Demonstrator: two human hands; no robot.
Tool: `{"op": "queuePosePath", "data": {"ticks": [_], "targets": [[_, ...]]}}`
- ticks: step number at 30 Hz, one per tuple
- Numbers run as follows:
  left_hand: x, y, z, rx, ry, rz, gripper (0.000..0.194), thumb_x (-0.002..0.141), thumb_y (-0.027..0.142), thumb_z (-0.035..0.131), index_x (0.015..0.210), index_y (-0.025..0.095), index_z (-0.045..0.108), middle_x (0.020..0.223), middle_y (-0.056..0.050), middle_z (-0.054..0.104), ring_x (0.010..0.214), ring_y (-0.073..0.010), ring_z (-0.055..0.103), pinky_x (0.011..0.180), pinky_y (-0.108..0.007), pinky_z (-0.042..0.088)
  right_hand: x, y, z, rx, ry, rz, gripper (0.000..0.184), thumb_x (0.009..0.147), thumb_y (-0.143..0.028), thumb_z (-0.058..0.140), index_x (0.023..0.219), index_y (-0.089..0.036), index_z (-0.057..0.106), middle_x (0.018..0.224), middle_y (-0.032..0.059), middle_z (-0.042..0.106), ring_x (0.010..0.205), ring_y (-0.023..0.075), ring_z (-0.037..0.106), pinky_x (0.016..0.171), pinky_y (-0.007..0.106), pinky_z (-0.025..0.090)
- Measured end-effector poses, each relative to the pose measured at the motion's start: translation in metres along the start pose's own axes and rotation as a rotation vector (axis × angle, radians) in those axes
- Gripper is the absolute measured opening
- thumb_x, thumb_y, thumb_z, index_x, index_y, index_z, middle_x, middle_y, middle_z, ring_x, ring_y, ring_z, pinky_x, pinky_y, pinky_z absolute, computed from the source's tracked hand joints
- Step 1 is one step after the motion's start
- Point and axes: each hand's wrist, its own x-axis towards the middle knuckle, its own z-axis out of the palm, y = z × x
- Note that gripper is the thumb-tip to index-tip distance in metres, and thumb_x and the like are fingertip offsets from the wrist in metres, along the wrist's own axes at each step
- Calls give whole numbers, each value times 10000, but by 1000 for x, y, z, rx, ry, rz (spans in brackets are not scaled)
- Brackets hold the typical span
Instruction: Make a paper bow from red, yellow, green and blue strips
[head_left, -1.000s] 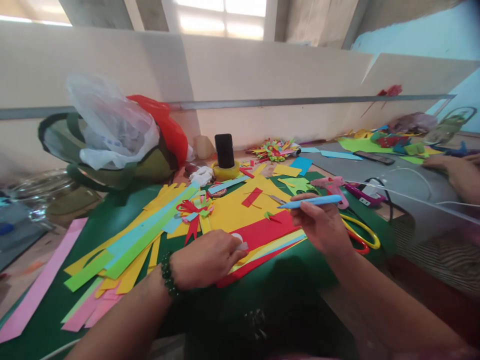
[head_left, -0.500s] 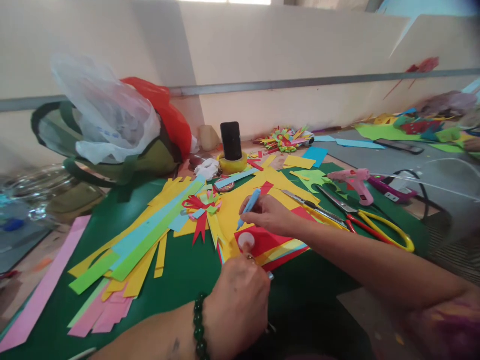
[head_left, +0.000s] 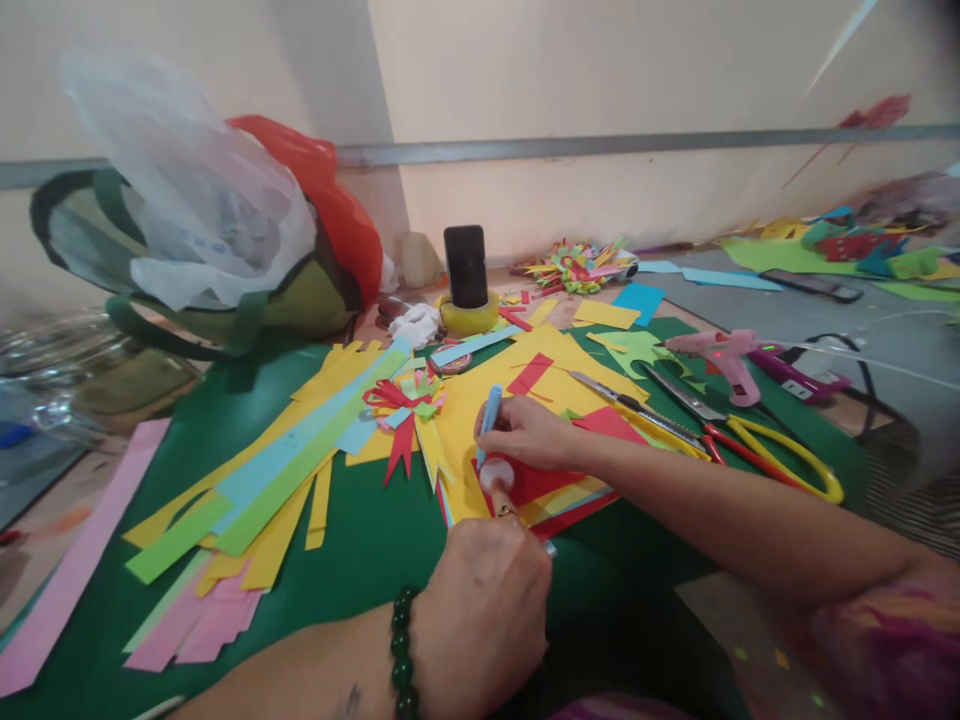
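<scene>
My left hand [head_left: 487,590], wearing a green bead bracelet, is curled with its index finger pressing a small white disc [head_left: 495,472] down on a sheet of red paper [head_left: 540,490]. A pale bluish tip shows beside its curled fingers; I cannot make out what it belongs to. My right hand [head_left: 521,430] pinches a light blue marker [head_left: 490,420], held nearly upright with its lower end at the disc's upper left edge. Other coloured sheets lie beneath the red one. To the left is a red ribbon-like paper bow [head_left: 401,405] with several coloured pieces.
Paper strips [head_left: 300,470] fan out on the green mat [head_left: 375,560]. On the right lie a box cutter [head_left: 637,410], scissors [head_left: 750,440] and a pink glue gun [head_left: 724,360]. A phone [head_left: 466,265] stands behind, near a bag [head_left: 300,300] and a paper-strip bundle [head_left: 577,268].
The marker has tipped more upright, and its lower end has moved down to the white disc's edge. My left finger stays on the disc. The view has shifted slightly.
</scene>
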Motion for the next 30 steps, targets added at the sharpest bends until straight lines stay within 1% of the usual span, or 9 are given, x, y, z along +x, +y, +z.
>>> {"op": "queuePosePath", "data": {"ticks": [4,9,12,15,19,22,26,28,30], "targets": [[0,0,-3,4,-22,-25,248,863,174,480,722,125,678,699,-174,670,661,-293,687,502,-325,483,3,-2,-4,-63,-20,25,45,697,-146,578,655,-158,568,626,-19,583,620,123,552,554,211,418],[0,-1,-12,14,-55,-64,263,868,155,455,768,114,695,732,-179,693,645,-265,687,511,-310,493,-2,3,-15,-82,38,14,51,687,-121,565,656,-154,589,597,-28,561,583,109,519,533,211,395],[0,-3,-16,36,-66,-84,260,867,168,453,808,116,701,766,-183,706,668,-257,692,526,-299,496,-15,9,-18,-85,88,18,29,694,-153,576,678,-162,599,589,-30,556,562,114,510,514,220,381],[-2,-9,-18,57,-48,-64,312,892,204,405,811,133,698,780,-176,710,697,-275,693,556,-329,500,-36,12,-16,-101,142,-17,50,730,-210,593,693,-180,576,601,-28,556,562,118,502,518,228,376],[-3,-26,-25,41,40,-47,457,957,289,294,784,142,691,760,-151,702,688,-257,671,609,-339,469,-63,13,-7,-184,168,-167,108,804,-263,566,722,-198,536,620,-18,553,557,121,480,520,231,372],[0,-45,-35,-5,77,-33,485,960,375,308,739,154,679,714,-109,676,651,-215,621,570,-294,388,-74,16,2,-309,217,-304,82,817,-203,550,737,-198,537,665,5,581,597,128,512,561,234,395],[7,-67,-49,-124,-1,12,510,927,464,347,657,155,649,617,-50,604,556,-147,496,509,-270,277,-81,21,11,-413,278,-493,95,826,-131,530,758,-197,544,667,10,594,597,130,539,566,231,413],[10,-73,-53,-195,-42,33,559,911,536,336,652,148,643,597,-37,584,533,-134,444,502,-267,270,-84,22,12,-426,286,-587,96,846,-124,522,791,-195,556,677,10,611,593,128,558,561,225,430],[13,-75,-56,-240,-64,31,558,902,535,334,678,139,657,616,-41,603,545,-137,442,511,-268,283,-89,22,12,-482,295,-682,88,865,-124,522,856,-192,579,720,23,641,627,137,594,585,230,460]]}}
